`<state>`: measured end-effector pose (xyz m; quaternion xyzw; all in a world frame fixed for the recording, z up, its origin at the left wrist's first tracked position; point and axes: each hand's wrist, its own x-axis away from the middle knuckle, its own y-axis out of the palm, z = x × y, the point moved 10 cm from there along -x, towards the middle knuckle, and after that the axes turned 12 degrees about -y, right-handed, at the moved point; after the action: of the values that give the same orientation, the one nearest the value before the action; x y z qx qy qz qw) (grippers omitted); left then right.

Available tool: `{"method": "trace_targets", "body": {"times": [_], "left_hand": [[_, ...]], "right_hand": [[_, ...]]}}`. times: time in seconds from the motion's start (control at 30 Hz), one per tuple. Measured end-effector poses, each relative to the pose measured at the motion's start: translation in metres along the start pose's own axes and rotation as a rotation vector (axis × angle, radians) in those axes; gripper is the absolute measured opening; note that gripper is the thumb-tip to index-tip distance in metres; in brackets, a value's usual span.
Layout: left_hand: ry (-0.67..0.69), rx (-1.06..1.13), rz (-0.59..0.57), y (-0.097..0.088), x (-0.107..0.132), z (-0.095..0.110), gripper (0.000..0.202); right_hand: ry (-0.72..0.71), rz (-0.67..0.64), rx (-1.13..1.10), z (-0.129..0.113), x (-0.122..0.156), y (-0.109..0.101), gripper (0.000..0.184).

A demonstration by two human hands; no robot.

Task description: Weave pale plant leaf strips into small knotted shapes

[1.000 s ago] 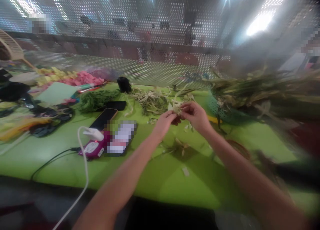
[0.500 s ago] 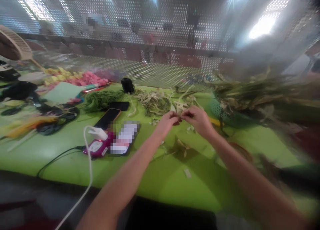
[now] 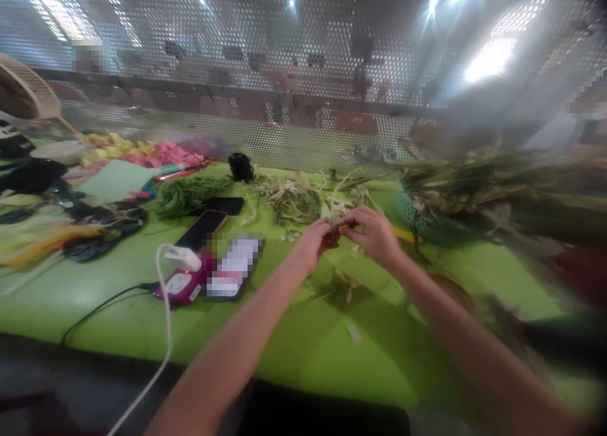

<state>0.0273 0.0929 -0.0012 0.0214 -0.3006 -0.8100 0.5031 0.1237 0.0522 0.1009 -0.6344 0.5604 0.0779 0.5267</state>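
Note:
My left hand (image 3: 317, 239) and my right hand (image 3: 372, 232) meet over the green tabletop (image 3: 303, 344), fingertips together. Both are closed in a pinch; whatever is between the fingers is too small and blurred to name. Just behind them lies a heap of pale, stringy dried plant strips (image 3: 296, 199). A pale leaf-like piece (image 3: 325, 210) shows right above my left fingers. Below my hands, a dry leafy sprig (image 3: 348, 284) and a small whitish scrap (image 3: 353, 333) rest on the table.
Left of my arms are a lit phone (image 3: 234, 265), a dark phone (image 3: 202, 229) and a purple power box (image 3: 183, 284) with a white cable (image 3: 168, 335). Green fibre (image 3: 187, 193) lies behind. At right, a green basket (image 3: 405, 205) holds long dried stalks (image 3: 493, 177).
My fingers have shifted slightly, the left hand turning more closed and the right fingers reaching over it. The whole view has moved a little; the objects on the table stay put.

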Motion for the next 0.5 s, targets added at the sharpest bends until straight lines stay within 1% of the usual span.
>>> {"method": "trace_targets", "body": {"times": [0.07,0.13,0.27,0.37,0.43,0.5], "left_hand": [[0.003,-0.002,-0.008,0.0,0.0,-0.001,0.013],[0.012,-0.021,-0.004,0.0,0.0,0.001,0.013],[0.034,-0.067,0.008,0.003,0.004,0.004,0.012],[0.063,-0.094,0.013,0.004,0.005,0.007,0.012],[0.075,-0.089,0.001,0.004,0.004,0.007,0.013],[0.074,-0.077,-0.002,0.003,0.003,0.007,0.013]], "right_hand": [[-0.009,0.008,0.013,0.0,0.0,0.0,0.009],[0.012,0.02,-0.019,0.005,0.001,0.001,0.008],[0.122,0.036,-0.111,0.019,0.004,0.003,0.009],[0.178,0.013,-0.115,0.024,0.004,0.003,0.009],[0.156,-0.019,-0.094,0.021,0.002,0.002,0.01],[0.098,-0.037,-0.058,0.014,-0.001,0.0,0.01]]}}
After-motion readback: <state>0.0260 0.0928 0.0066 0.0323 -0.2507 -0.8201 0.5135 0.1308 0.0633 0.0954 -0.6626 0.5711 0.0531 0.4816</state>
